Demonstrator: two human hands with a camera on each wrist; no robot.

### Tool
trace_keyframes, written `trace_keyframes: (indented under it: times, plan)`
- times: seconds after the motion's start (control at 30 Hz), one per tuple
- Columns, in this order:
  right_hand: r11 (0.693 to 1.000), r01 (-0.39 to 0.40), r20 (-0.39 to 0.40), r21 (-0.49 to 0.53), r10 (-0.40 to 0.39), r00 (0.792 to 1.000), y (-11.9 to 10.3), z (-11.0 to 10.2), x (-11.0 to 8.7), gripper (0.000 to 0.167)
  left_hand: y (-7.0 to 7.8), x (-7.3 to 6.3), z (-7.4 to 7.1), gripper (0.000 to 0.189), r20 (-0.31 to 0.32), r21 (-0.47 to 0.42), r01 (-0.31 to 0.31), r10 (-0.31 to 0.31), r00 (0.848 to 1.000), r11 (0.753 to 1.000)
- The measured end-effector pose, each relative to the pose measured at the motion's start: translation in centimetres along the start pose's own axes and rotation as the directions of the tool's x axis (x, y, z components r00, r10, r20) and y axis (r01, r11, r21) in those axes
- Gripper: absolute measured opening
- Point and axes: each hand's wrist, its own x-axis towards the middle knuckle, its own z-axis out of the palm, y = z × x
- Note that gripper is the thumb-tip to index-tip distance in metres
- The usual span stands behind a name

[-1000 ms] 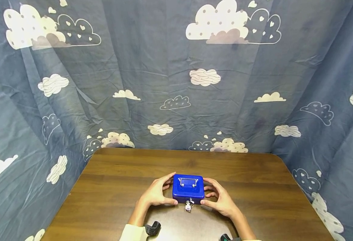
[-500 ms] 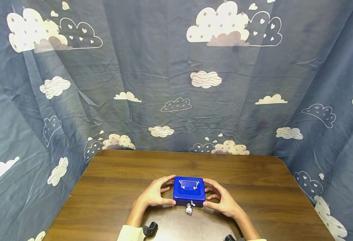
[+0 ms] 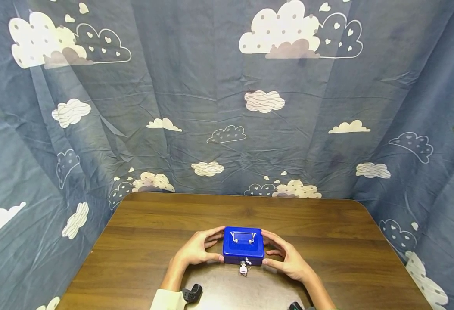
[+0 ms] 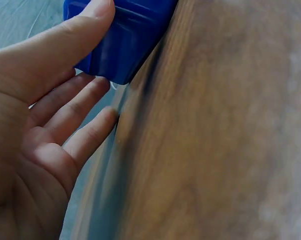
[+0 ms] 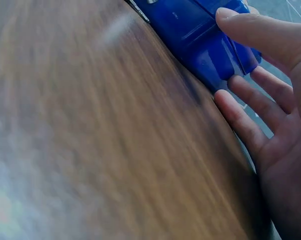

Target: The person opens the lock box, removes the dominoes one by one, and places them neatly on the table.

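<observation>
A small blue cash box (image 3: 243, 243) stands on the table with its lid down and its wire handle lying on top. A small key with a tag (image 3: 243, 268) hangs at the lock on its front. My left hand (image 3: 197, 249) holds the box's left side, index fingertip at the back corner and thumb tip at the front corner. On the right side my right hand (image 3: 287, 257) holds it the same way, mirrored. In the left wrist view the thumb (image 4: 93, 12) overlaps the blue wall; the right thumb (image 5: 233, 17) does likewise in its view. The lower fingers spread loosely beside the box.
The brown wooden table (image 3: 165, 211) has rounded far corners. A grey-blue curtain (image 3: 196, 146) with cloud prints hangs behind it and at both sides. Dark wrist devices (image 3: 193, 293) sit on both forearms near the front.
Both thumbs have slid outward from the box's front face to its corners, and the hands have drawn slightly apart. The box stays in place; the view has shifted a little.
</observation>
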Motion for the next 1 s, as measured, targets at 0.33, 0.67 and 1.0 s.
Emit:
trace_keyframes:
  times: [0.33, 0.67, 1.0]
  plan:
    - [0.997, 0.065, -0.028, -0.039, -0.066, 0.997, -0.11, 0.04, 0.07, 0.074, -0.14, 0.05, 0.00, 0.089, -0.053, 0.122, -0.035, 0.042, 0.998, 0.992]
    - [0.998, 0.055, -0.032, -0.024, -0.056, 0.998, -0.24, 0.03, 0.06, 0.070, -0.05, -0.12, 0.31, 0.086, -0.044, 0.084, -0.021, 0.025, 0.999, 0.996]
    - [0.998, 0.061, -0.028, 0.008, -0.061, 0.998, -0.39, -0.10, 0.10, 0.068, 0.16, -0.15, 0.20, 0.084, -0.032, 0.063, -0.014, 0.016, 0.999, 0.998]
